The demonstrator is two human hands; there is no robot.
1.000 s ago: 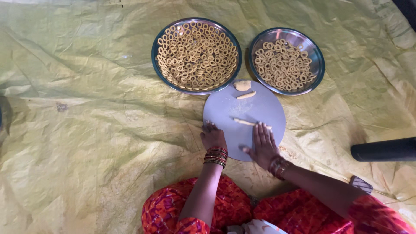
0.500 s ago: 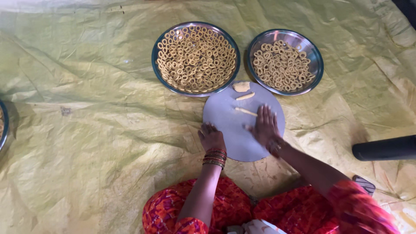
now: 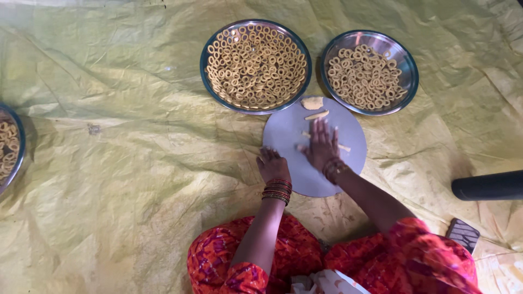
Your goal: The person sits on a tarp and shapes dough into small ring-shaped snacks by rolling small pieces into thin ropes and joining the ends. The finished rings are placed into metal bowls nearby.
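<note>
A round grey board (image 3: 348, 128) lies on the yellow sheet in front of me. My right hand (image 3: 321, 146) presses flat on a thin strip of dough (image 3: 344, 147) across the board's middle, fingers spread. My left hand (image 3: 272, 165) rests at the board's left edge, fingers curled, holding nothing I can see. A small lump of dough (image 3: 312, 103) and a short dough stick (image 3: 316, 115) sit at the board's far edge.
Two round steel plates full of dough rings stand beyond the board: a large one (image 3: 256, 65) and a smaller one (image 3: 369, 73). Another plate (image 3: 8, 147) shows at the left edge. A dark tube (image 3: 486, 186) lies at right on the yellow sheet (image 3: 109, 163).
My right hand has slid forward from the board's near edge onto its middle, over the dough strip. My left hand has barely shifted.
</note>
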